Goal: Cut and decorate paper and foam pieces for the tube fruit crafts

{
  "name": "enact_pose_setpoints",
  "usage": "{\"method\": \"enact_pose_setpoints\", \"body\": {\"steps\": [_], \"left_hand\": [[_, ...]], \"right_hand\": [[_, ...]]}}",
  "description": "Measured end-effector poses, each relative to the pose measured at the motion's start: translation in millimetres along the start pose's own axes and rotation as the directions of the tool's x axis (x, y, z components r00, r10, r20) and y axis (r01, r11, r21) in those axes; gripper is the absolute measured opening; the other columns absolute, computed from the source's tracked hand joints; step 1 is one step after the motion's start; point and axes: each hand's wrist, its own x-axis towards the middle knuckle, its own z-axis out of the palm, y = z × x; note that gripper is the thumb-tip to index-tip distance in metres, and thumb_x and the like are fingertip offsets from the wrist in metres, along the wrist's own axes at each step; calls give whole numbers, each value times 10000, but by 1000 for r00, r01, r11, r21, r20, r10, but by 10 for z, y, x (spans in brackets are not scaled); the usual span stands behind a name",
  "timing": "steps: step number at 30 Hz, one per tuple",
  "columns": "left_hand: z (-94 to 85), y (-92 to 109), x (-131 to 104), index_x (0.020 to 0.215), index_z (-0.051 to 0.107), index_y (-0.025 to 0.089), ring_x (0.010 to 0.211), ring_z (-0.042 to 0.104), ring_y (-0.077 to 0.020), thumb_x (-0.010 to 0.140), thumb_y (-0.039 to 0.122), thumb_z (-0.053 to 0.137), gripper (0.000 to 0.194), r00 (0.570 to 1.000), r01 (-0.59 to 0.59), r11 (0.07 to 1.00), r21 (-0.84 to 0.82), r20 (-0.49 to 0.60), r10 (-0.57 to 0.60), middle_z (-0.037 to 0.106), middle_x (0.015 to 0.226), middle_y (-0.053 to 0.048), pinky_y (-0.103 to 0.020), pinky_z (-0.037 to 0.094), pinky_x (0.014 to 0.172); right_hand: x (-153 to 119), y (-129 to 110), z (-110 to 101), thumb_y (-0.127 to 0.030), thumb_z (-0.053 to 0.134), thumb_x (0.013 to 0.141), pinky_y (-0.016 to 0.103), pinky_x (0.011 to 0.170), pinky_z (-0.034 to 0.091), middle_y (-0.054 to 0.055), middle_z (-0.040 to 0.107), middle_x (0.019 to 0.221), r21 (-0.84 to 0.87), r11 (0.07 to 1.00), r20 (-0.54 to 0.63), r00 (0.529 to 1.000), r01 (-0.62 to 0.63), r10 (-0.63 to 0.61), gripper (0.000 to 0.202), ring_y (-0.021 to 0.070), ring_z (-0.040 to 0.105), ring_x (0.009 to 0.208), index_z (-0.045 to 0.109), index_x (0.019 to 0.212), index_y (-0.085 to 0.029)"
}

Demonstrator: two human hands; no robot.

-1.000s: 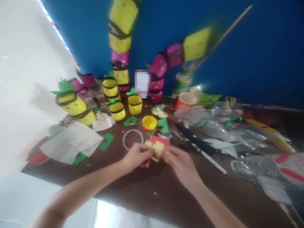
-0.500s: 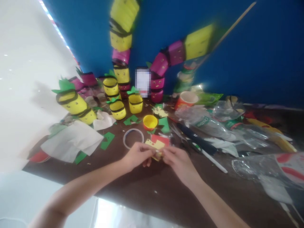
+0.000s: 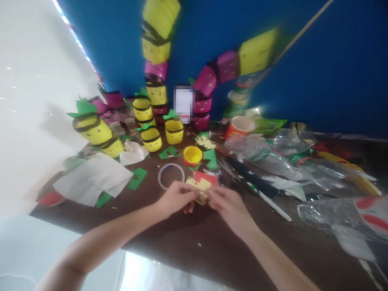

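Observation:
My left hand (image 3: 176,199) and my right hand (image 3: 228,205) meet low over the brown table, with fingertips pinched close together. Between them is a small pale yellow paper piece (image 3: 202,200), its edges gripped from both sides. A tiny whitish bit shows at the fingertips, too blurred to name. Just behind the fingers lie a cut pale yellow sheet with red marks (image 3: 199,183) and a red card (image 3: 209,178); whether the sheet joins the held piece I cannot tell. A roll of clear tape (image 3: 159,178) lies flat beside my left hand.
A small yellow cup (image 3: 192,155) and green scraps (image 3: 138,179) lie behind. Scissors (image 3: 229,169), a white-handled knife (image 3: 273,206) and clear plastic bottles (image 3: 269,161) crowd the right. White paper (image 3: 93,180) lies left. Decorated yellow pots (image 3: 151,140) stand near the blue wall (image 3: 115,40).
The view has shifted very slightly, so the surroundings sit a little further right. Both hands keep the same pinch on the yellow paper piece.

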Motion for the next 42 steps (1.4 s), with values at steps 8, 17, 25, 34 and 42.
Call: {"method": "enact_pose_setpoints", "body": {"steps": [8,17,25,34,42], "left_hand": [[-4,9,-4,744,683,64,331,428,-40,724,293,599,245,1000,-13,1000,29,-8,13,596,492,-22,-153,343,326],[21,2,-6,729,701,63,325,432,-34,722,239,562,224,998,-34,995,89,-49,39,658,612,-73,-152,350,315],[3,-22,-20,737,706,74,307,394,-39,742,283,572,248,997,-73,987,140,-5,75,506,402,15,-155,329,325],[-4,-25,-28,740,698,80,326,399,-41,755,339,561,293,997,-78,975,206,10,78,486,406,19,-155,317,344],[43,-79,-81,856,669,116,434,477,-66,717,267,583,222,947,-166,904,394,-191,258,581,534,5,-166,382,433]], "right_hand": [[7,45,-27,-410,630,721,226,468,298,2,514,567,-159,986,-25,999,42,-47,325,81,387,500,696,835,-113],[-85,2,37,-329,603,731,246,578,458,65,622,813,-574,757,-84,897,312,-433,201,155,559,672,665,828,-163],[-86,33,66,-293,622,718,226,530,443,39,606,694,-604,732,-47,902,316,-428,126,138,552,600,642,732,-170],[-56,-16,32,-340,643,660,245,511,439,36,621,598,-496,858,-103,973,131,-208,206,153,557,556,670,708,-141],[-73,-61,74,-329,637,656,225,490,404,7,576,554,-495,862,-133,971,107,-197,185,123,508,515,653,653,-145]]}}
